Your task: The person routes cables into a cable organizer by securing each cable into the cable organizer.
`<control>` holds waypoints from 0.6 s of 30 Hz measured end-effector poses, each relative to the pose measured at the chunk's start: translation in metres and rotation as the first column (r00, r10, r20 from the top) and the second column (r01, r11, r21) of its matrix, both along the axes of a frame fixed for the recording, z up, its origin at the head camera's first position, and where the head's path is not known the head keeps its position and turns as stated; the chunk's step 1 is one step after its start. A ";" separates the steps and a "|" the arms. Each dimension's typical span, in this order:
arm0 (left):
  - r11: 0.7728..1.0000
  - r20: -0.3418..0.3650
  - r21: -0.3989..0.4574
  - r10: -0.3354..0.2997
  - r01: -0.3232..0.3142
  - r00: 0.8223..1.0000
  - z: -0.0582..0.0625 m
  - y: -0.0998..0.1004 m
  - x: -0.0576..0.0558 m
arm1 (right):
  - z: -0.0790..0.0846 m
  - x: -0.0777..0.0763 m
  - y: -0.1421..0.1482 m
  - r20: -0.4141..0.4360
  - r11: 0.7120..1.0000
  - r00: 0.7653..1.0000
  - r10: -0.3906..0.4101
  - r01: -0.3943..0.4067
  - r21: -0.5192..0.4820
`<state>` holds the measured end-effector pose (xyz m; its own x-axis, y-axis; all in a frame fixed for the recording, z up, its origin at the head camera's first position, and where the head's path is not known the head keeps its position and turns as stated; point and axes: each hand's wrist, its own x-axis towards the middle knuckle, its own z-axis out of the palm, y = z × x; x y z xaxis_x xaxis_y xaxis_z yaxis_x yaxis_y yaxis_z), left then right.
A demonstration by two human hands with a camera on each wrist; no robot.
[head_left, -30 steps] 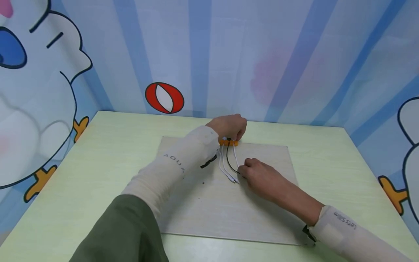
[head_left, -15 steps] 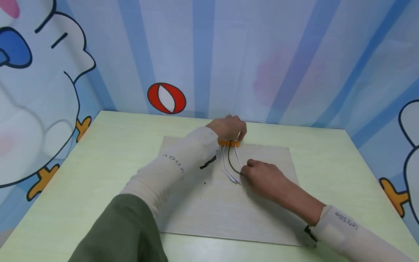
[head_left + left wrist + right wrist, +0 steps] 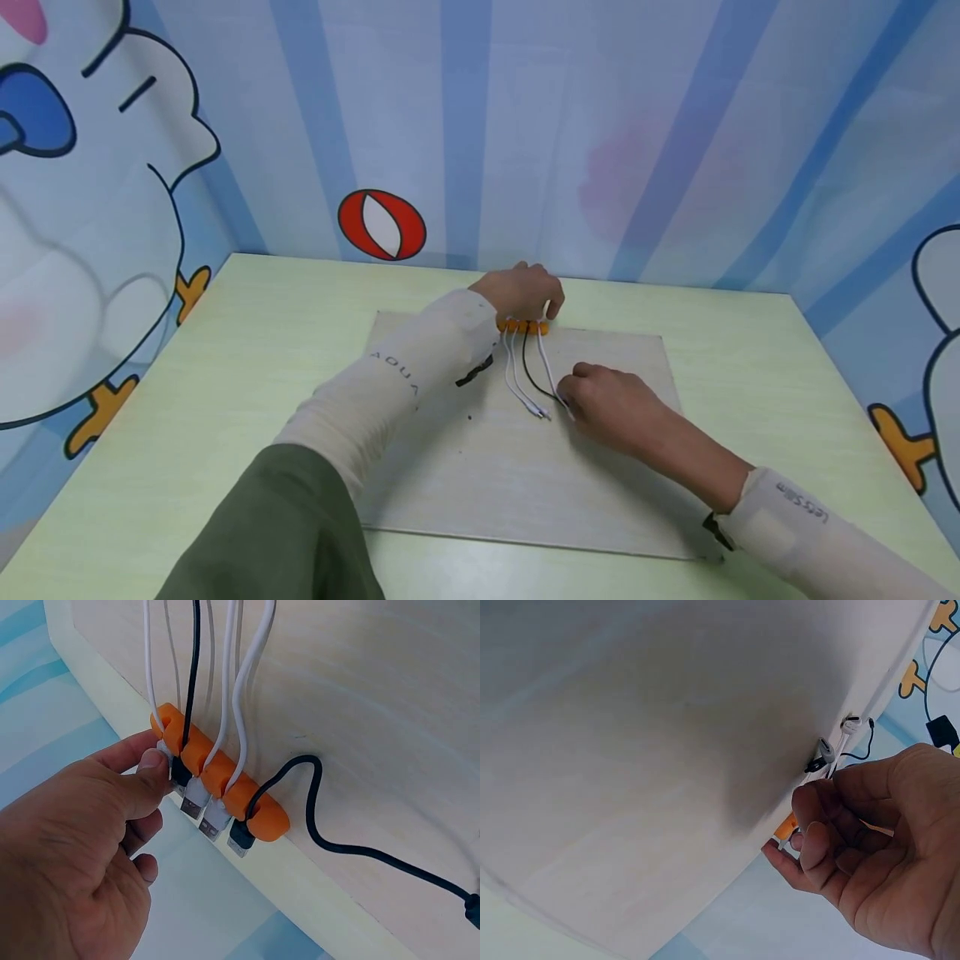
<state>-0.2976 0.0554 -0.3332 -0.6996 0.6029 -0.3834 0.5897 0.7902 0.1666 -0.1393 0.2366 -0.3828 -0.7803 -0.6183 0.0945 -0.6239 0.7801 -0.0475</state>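
An orange cable holder [image 3: 217, 776] lies at the board's far edge, with several white and black USB cables in its slots. Their USB plugs stick out past that edge. My left hand [image 3: 521, 292] is at the holder; in the left wrist view its thumb and index finger pinch the white USB plug [image 3: 163, 748] at one end. My right hand [image 3: 611, 408] is over the board with curled fingers, its fingertips on a white cable [image 3: 547, 367] near its free end. A black cable [image 3: 528, 367] runs to the same fingertips. Small connectors [image 3: 823, 754] show just beyond them in the right wrist view.
The light grey board [image 3: 510, 492] lies on a pale yellow-green table [image 3: 292, 333]. Two more white cable ends [image 3: 538, 412] rest on the board left of my right hand. A printed blue-striped backdrop [image 3: 517, 150] stands behind the table.
The free end of the white cable now shows below the right fingertips, where it was hidden before. The right hand has shifted slightly; the left hand stays at the holder.
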 end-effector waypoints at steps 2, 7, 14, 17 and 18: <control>1.000 -0.005 0.009 -0.011 0.011 1.000 0.000 0.000 0.001 | -0.001 0.000 0.001 0.016 1.000 1.000 -0.007 0.008 -0.018; 1.000 -0.013 0.020 -0.021 0.021 1.000 -0.002 -0.002 0.002 | -0.004 0.000 0.000 0.009 1.000 1.000 -0.001 0.001 -0.030; 1.000 -0.014 0.002 -0.009 0.009 1.000 -0.004 0.000 0.000 | -0.001 0.001 0.000 -0.028 1.000 1.000 -0.003 0.003 0.010; 1.000 -0.016 0.007 -0.015 0.015 1.000 -0.005 0.000 -0.001 | 0.000 0.001 0.001 -0.060 0.999 0.998 0.007 -0.004 0.046; 1.000 -0.016 0.006 -0.018 0.018 1.000 -0.005 0.000 -0.001 | 0.000 0.001 0.001 -0.075 0.998 0.997 0.010 -0.006 0.061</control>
